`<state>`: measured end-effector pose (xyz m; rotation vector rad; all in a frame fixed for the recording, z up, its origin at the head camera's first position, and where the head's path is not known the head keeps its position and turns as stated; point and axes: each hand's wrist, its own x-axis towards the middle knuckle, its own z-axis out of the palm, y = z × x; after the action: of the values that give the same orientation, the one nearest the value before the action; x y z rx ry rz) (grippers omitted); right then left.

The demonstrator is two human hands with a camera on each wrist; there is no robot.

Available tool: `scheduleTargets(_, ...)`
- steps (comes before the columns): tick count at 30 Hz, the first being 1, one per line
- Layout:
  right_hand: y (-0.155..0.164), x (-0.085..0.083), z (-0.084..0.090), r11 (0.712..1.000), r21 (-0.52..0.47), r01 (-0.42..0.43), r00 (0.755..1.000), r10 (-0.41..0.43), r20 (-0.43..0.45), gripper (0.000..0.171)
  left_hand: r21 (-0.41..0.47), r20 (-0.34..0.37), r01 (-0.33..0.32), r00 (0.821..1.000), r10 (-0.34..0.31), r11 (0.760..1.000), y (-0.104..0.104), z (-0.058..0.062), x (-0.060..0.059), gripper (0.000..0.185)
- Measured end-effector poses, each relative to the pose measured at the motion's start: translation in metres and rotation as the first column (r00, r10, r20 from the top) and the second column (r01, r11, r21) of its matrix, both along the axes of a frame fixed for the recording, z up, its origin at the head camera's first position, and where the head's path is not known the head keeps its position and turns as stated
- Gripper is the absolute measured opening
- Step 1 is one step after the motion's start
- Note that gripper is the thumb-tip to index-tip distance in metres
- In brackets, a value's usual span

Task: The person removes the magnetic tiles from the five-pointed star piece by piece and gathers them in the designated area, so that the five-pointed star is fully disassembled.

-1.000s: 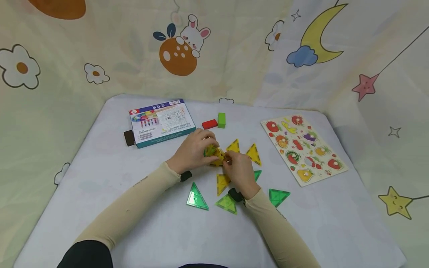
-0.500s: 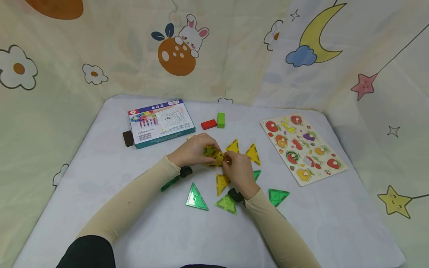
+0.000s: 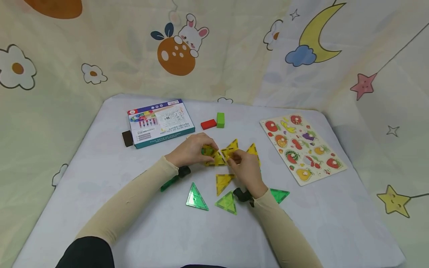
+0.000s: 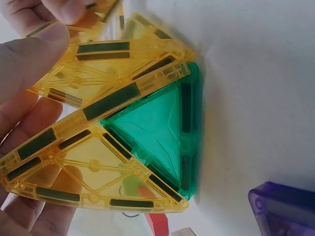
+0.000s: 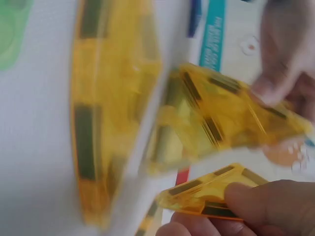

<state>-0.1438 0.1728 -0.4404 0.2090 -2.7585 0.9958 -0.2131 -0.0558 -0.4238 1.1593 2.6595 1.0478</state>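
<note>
At mid-bench, left hand [image 3: 191,150] curled round a small cluster of joined tiles [image 3: 212,156], yellow triangles with one green triangle [image 4: 162,128] locked between them, thumb and fingers [image 4: 29,54] pressed on the yellow faces, cluster lifted a little off the bench [image 3: 100,208]. Just beside it, right hand [image 3: 247,167] pinching a separate yellow triangle tile [image 5: 206,194] between thumb and fingertips, its edge close to the cluster; touching or a hair apart, cannot tell, since the right wrist view is blurred. Behind the right hand, two more yellow triangles [image 3: 253,150] flat on the bench, one partly hidden by the knuckles. Nearer the body, another yellow triangle [image 3: 222,182] lying flat, then a row of green triangles: one at the left [image 3: 196,197], a lighter yellow-green one [image 3: 227,203] in the middle, one at the right [image 3: 279,194] half under the right sleeve. Farther back, a red block [image 3: 208,124] and a green block [image 3: 220,120] touching each other, and a printed box [image 3: 160,122] with a small dark block [image 3: 127,138] at its left end. Well apart at the right, a fruit puzzle board [image 3: 303,148]. All round, cartoon-print cloth [image 3: 234,48] with a moon, stars and a rabbit
</note>
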Motion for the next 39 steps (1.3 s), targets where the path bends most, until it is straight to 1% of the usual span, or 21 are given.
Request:
scheduleTargets(3,0.022,0.004,0.005,0.996,-0.084,0.03,0.999,-0.026,0.047,0.019,0.008,0.01,0.012,1.0,-0.012,1.0,0.001,-0.002,-0.001,0.033)
scheduleTargets(7,0.062,0.009,0.009,0.99,-0.101,0.095,0.988,-0.081,0.133,0.024,0.025,0.023,0.011,1.0,-0.011,1.0,-0.001,-0.003,-0.001,0.034)
scheduleTargets(10,0.094,0.012,0.01,0.986,-0.039,0.162,0.968,-0.151,0.2,0.028,0.043,0.019,0.019,1.0,-0.02,0.999,-0.001,-0.002,-0.001,0.035)
scheduleTargets(13,0.118,0.013,0.01,0.982,0.056,0.183,0.944,-0.191,0.269,0.034,0.046,0.018,0.018,1.0,-0.019,0.999,-0.004,-0.002,0.0,0.035)
scheduleTargets(15,0.127,0.014,0.011,0.977,0.131,0.166,0.928,-0.199,0.314,0.038,0.041,0.019,0.016,1.0,-0.017,0.999,-0.005,-0.002,0.0,0.035)
scheduleTargets(17,0.132,0.015,0.011,0.976,0.174,0.128,0.913,-0.185,0.363,0.042,0.036,0.019,0.013,1.0,-0.014,0.999,-0.006,-0.001,0.001,0.036)
scheduleTargets(21,0.136,0.016,0.012,0.97,0.222,0.093,0.888,-0.182,0.422,0.048,0.032,0.012,0.018,1.0,-0.019,0.999,-0.003,0.0,0.0,0.035)
scheduleTargets(23,0.136,0.017,0.011,0.964,0.249,0.097,0.883,-0.199,0.424,0.049,0.03,0.012,0.021,1.0,-0.021,0.999,-0.002,-0.001,-0.001,0.035)
scheduleTargets(24,0.135,0.017,0.011,0.959,0.263,0.102,0.885,-0.208,0.417,0.049,0.029,0.01,0.024,1.0,-0.024,0.999,-0.001,-0.002,-0.001,0.035)
scheduleTargets(27,0.13,0.019,0.012,0.949,0.288,0.126,0.898,-0.233,0.374,0.046,0.027,0.005,0.026,1.0,-0.026,0.999,-0.001,-0.003,-0.002,0.035)
scheduleTargets(30,0.115,0.016,0.015,0.944,0.287,0.165,0.925,-0.249,0.287,0.04,0.035,-0.001,0.029,1.0,-0.029,0.999,-0.002,-0.004,-0.002,0.036)
scheduleTargets(32,0.099,0.011,0.017,0.956,0.238,0.172,0.947,-0.227,0.229,0.032,0.037,-0.006,0.036,0.999,-0.036,0.999,-0.001,-0.004,-0.002,0.038)
scheduleTargets(34,0.079,0.003,0.017,0.977,0.172,0.124,0.972,-0.155,0.177,0.024,0.04,-0.007,0.039,0.999,-0.039,0.998,-0.001,-0.003,-0.002,0.038)
scheduleTargets(35,0.068,-0.002,0.017,0.988,0.135,0.077,0.981,-0.099,0.168,0.022,0.042,-0.007,0.038,0.999,-0.038,0.998,-0.001,-0.003,-0.001,0.038)
scheduleTargets(37,0.046,-0.013,0.015,0.996,0.082,-0.032,0.987,0.018,0.162,0.019,0.048,-0.003,0.034,0.999,-0.033,0.998,0.0,-0.003,-0.001,0.038)
scheduleTargets(39,0.027,-0.022,0.012,0.992,0.05,-0.118,0.978,0.107,0.178,0.019,0.049,0.001,0.031,1.0,-0.031,0.998,0.0,-0.004,0.0,0.038)
